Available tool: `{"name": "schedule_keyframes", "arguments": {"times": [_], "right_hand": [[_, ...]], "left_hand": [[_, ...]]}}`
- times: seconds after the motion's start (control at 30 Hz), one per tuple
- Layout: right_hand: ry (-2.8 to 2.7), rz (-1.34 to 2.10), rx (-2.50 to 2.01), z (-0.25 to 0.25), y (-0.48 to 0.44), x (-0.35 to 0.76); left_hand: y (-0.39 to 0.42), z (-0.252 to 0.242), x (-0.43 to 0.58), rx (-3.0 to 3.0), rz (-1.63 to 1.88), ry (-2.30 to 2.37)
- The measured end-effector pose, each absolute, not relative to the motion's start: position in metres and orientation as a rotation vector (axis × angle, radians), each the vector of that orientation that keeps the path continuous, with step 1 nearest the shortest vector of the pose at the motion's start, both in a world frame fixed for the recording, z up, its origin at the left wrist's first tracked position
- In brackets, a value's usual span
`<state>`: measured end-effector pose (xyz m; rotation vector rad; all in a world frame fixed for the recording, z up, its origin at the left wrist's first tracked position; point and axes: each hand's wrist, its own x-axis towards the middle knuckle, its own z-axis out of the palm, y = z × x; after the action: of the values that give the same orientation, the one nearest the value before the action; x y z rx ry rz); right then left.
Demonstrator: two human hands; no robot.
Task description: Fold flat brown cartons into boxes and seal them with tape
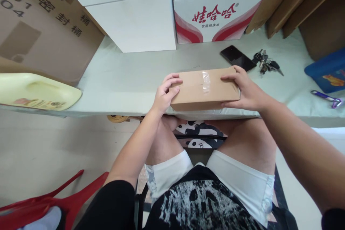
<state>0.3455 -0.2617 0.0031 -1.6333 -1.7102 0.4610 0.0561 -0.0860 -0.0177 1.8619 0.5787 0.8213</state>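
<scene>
A small brown cardboard box [191,85] rests at the front edge of the table, its top seam closed by a short strip of clear tape [206,82]. My left hand [166,93] grips the box's left end, fingers on the top and thumb at the near corner. Around the right end wraps my right hand [244,90], with fingers over the top and the thumb low on the near side. Just behind the right hand lies a black phone [237,57], and beside it a bunch of keys [266,63].
White cartons [145,25] are stacked at the back, one with red lettering [212,18]. A large brown carton [45,28] and a yellow plastic container [35,91] stand left. On the right are folded cardboard [291,3], a blue box [327,72] and a purple razor-like tool [325,96].
</scene>
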Motion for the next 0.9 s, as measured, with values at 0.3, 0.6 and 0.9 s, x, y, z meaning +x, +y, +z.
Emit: {"name": "schedule_keyframes", "arguments": {"times": [0.3, 0.6, 0.9], "right_hand": [[-1.043, 0.906, -1.527, 0.009, -0.272, 0.316], [-0.805, 1.384, -1.456, 0.001, -0.265, 0.297], [-0.839, 1.24, -1.548, -0.008, -0.262, 0.29]], "left_hand": [[-0.084, -0.027, 0.032, 1.78, 0.709, 0.358], [-0.085, -0.016, 0.018, 1.693, 0.634, 0.452], [-0.106, -0.011, 0.021, 1.471, 0.577, 0.766]]}}
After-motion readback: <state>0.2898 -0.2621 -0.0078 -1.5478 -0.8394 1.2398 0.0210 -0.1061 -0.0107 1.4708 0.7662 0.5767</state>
